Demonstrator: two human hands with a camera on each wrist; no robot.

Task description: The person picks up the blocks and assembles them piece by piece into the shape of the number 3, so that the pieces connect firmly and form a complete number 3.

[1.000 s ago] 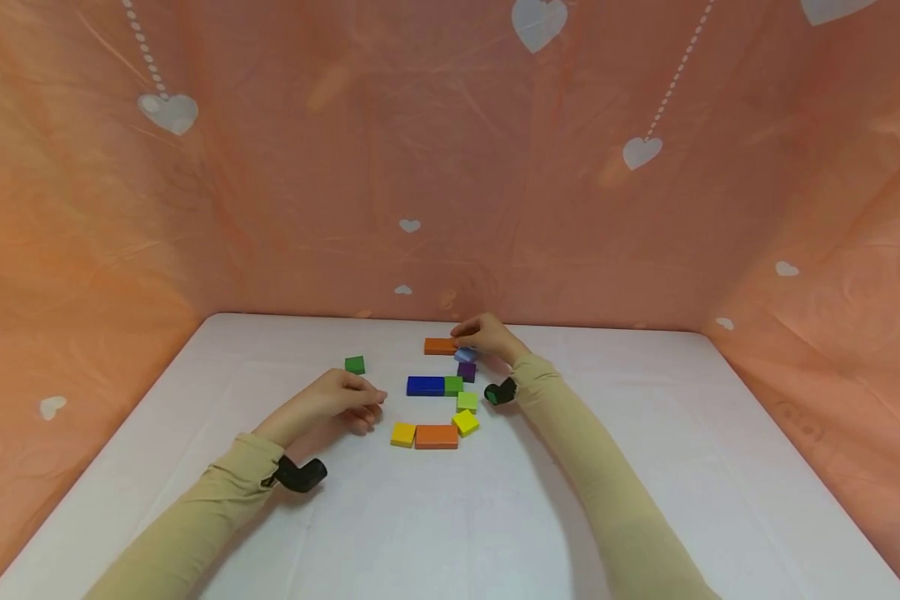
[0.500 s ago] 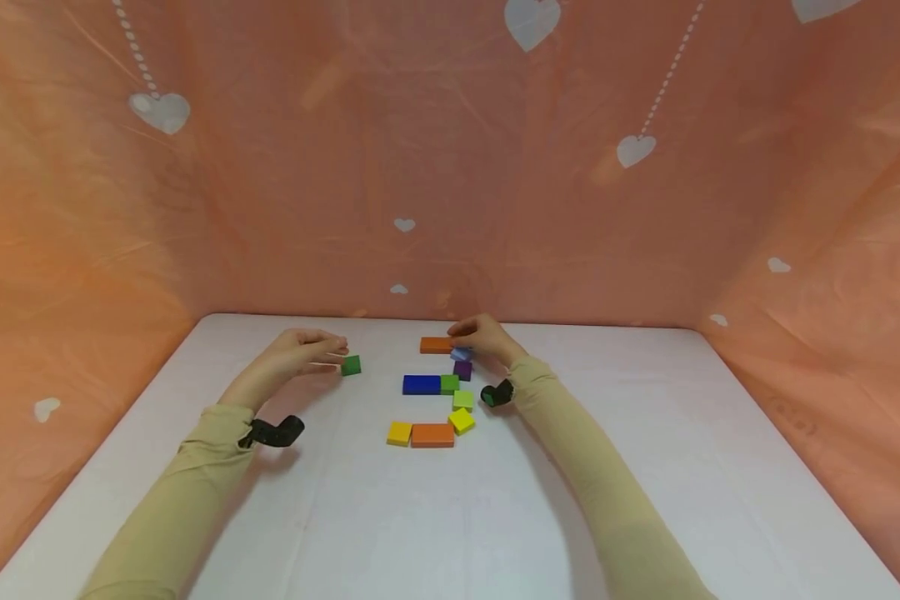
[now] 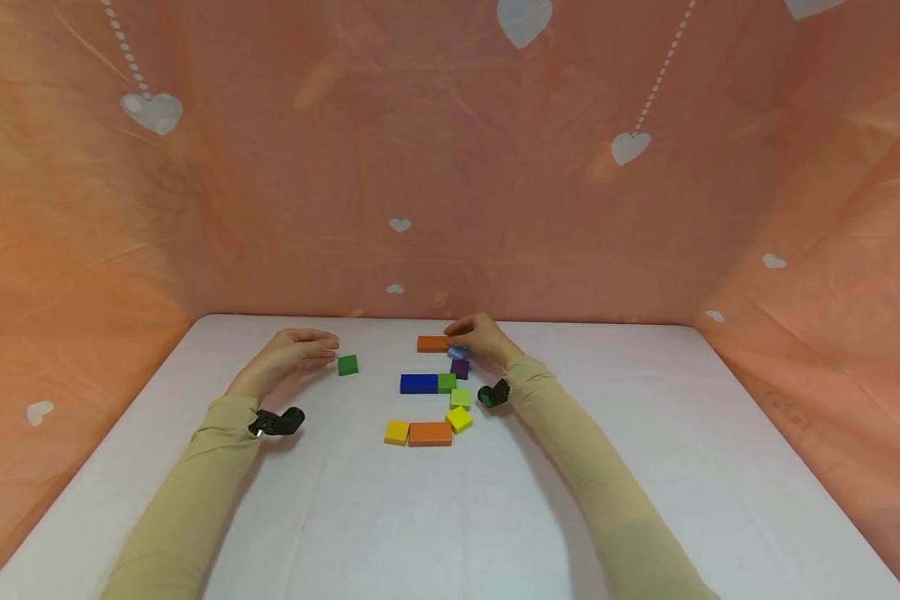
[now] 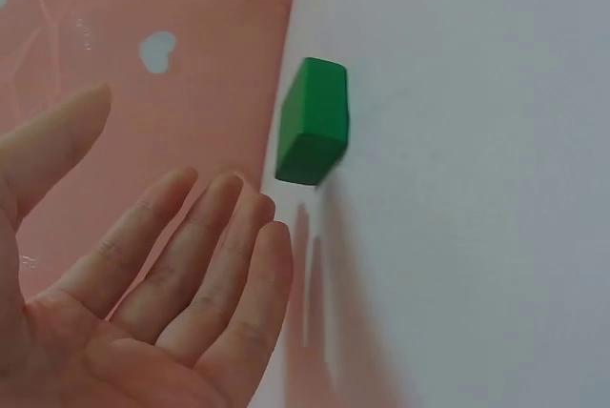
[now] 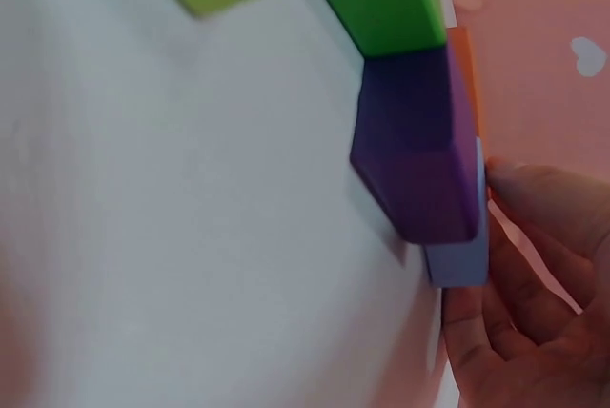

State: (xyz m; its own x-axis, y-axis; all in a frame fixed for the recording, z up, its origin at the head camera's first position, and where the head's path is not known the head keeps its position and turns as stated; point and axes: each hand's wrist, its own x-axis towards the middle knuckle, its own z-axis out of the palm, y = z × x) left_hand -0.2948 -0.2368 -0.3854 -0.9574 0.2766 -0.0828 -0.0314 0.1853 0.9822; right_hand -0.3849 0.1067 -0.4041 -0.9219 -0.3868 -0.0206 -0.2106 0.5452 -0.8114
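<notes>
My left hand (image 3: 288,358) hovers just left of a dark green block (image 3: 348,365). In the left wrist view its fingers are extended, thumb spread, apart from the green block (image 4: 319,122). At the far side of the table, my right hand (image 3: 483,337) holds a light blue block (image 3: 457,353) between thumb and fingers. That block lies at the right end of an orange block (image 3: 431,343). A purple block (image 5: 419,141) partly covers the light blue block (image 5: 462,260) in the right wrist view, so the exact finger contact is partly hidden.
Nearer me, a dark blue block (image 3: 418,383) meets a green block (image 3: 447,383). Below them come a lime block (image 3: 460,399), a tilted yellow block (image 3: 459,419), a second orange block (image 3: 430,433) and an amber block (image 3: 397,432). Patterned orange sheeting (image 3: 450,167) surrounds the white table (image 3: 420,525).
From beside the dark blue block, my left hand has gone away from me and leftward to the dark green block. My right hand stays at the light blue block. The head view has shifted slightly.
</notes>
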